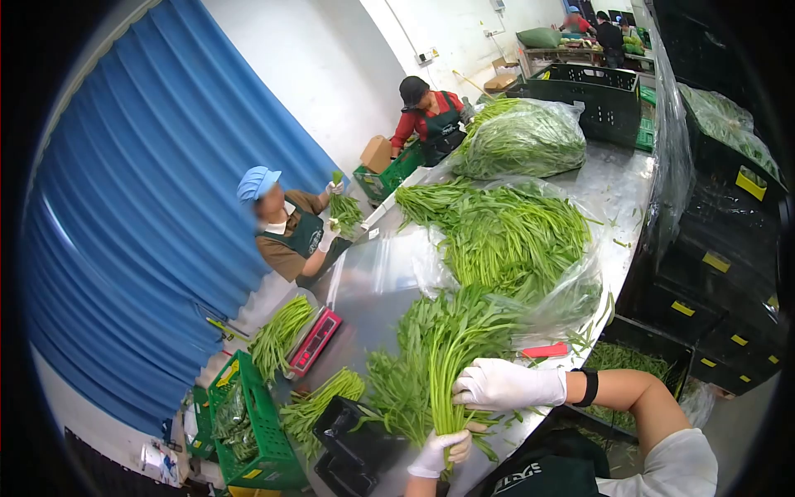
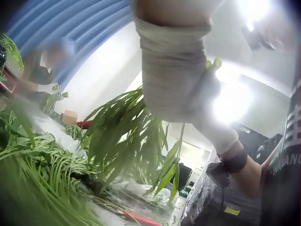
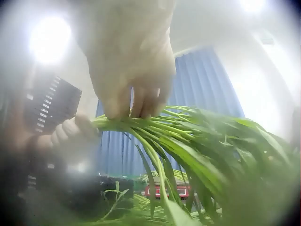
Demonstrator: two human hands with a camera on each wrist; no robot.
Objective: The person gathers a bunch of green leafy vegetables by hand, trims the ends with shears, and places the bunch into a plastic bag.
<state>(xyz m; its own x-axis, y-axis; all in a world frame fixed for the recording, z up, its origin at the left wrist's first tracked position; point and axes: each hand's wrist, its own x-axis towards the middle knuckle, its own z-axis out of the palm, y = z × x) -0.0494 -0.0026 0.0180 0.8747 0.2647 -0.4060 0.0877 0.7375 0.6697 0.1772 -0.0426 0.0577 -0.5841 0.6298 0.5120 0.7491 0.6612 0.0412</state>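
A bunch of long-stemmed greens that looks like water spinach (image 1: 447,364) stands between my two white-gloved hands, its leafy tops pointing away from me. My left hand (image 1: 443,453) grips the stems low, near their cut ends. Higher up the same bunch, my right hand (image 1: 507,385) holds the stems, and the right wrist view shows its fingertips (image 3: 146,110) bent onto them. In the left wrist view, leaves (image 2: 127,136) hang below the left hand. Loose greens (image 1: 389,389) lie beside the bunch on the metal table (image 1: 377,286).
Black trays (image 1: 344,439) and a red scale (image 1: 316,341) bearing greens stand on the left. A large pile of greens (image 1: 513,240) lies on plastic farther up the table, near a red object (image 1: 545,350). Black crates (image 1: 696,290) line the right. Two people work opposite.
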